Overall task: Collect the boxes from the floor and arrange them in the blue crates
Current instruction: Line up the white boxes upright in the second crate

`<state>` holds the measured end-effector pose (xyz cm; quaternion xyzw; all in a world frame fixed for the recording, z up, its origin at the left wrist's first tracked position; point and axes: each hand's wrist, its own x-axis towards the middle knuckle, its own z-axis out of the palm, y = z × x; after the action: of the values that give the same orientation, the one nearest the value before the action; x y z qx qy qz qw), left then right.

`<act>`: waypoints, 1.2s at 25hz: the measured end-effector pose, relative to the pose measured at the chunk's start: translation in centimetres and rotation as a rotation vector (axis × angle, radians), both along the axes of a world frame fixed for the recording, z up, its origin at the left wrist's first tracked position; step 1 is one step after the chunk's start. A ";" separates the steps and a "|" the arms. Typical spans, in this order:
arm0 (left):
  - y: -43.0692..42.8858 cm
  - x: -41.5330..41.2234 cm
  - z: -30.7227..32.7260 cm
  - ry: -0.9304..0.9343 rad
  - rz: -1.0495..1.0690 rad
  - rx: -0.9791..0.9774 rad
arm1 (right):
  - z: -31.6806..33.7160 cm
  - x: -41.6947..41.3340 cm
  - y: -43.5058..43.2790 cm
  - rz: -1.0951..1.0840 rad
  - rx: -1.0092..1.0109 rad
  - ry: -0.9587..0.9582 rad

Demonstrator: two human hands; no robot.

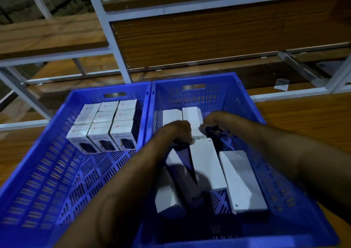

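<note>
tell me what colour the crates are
The left crate and right crate are both blue; the head view shows it best.

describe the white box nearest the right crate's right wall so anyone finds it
Find the right-hand blue crate, the one holding scattered boxes. Near its right wall a long white box lies flat. It is the rightmost box, with a small mark at its near left corner.
</note>
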<state>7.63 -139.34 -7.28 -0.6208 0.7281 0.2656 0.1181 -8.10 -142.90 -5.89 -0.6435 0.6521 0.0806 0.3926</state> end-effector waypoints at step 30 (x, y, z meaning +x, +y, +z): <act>4.8 0.6 5.5 0.573 0.204 0.454 | 7.3 -4.8 4.1 -0.180 0.289 -0.455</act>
<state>8.20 -134.57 -1.78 -0.5490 0.5886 0.5932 0.0171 -12.93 -138.83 1.46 -0.5221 0.5835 -0.0090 0.6220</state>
